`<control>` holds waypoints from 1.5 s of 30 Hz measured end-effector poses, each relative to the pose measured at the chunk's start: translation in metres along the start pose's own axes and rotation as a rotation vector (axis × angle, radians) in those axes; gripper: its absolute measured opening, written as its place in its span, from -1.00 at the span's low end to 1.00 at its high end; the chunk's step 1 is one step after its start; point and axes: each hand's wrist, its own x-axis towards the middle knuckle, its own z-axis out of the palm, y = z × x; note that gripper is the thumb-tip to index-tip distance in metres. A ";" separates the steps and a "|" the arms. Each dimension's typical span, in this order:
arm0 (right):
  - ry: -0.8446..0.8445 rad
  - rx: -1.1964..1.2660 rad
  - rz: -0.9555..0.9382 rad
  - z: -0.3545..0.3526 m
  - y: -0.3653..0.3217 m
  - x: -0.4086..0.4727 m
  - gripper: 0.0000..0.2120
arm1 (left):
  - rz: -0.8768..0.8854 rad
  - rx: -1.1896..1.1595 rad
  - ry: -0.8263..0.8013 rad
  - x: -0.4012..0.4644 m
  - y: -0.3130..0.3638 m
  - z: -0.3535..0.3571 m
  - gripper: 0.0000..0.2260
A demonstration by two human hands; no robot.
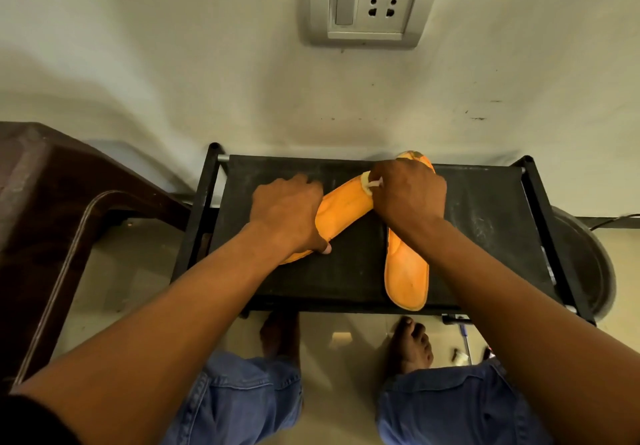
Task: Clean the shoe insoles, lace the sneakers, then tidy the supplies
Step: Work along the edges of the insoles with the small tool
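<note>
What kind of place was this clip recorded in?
Probably a room in a home: a grey wall switch and socket plate on a scuffed plaster wall, a brown plastic chair, and a low black fabric-topped rack on a tiled floor.

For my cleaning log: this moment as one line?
stage: insole cleaning | left hand: holds angled insole | right hand: pinches small pale item | second insole: on rack
</note>
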 end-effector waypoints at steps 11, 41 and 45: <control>0.086 0.188 0.087 -0.019 -0.002 -0.019 -0.79 | -0.026 -0.027 -0.043 -0.004 0.006 -0.011 -0.36; 0.136 0.583 0.030 -0.014 -0.014 -0.011 -0.80 | -0.108 -0.308 0.047 0.003 -0.014 -0.016 -0.57; 0.120 0.505 0.023 -0.008 -0.014 -0.011 -0.77 | -0.133 -0.160 0.008 0.001 0.002 -0.004 -0.32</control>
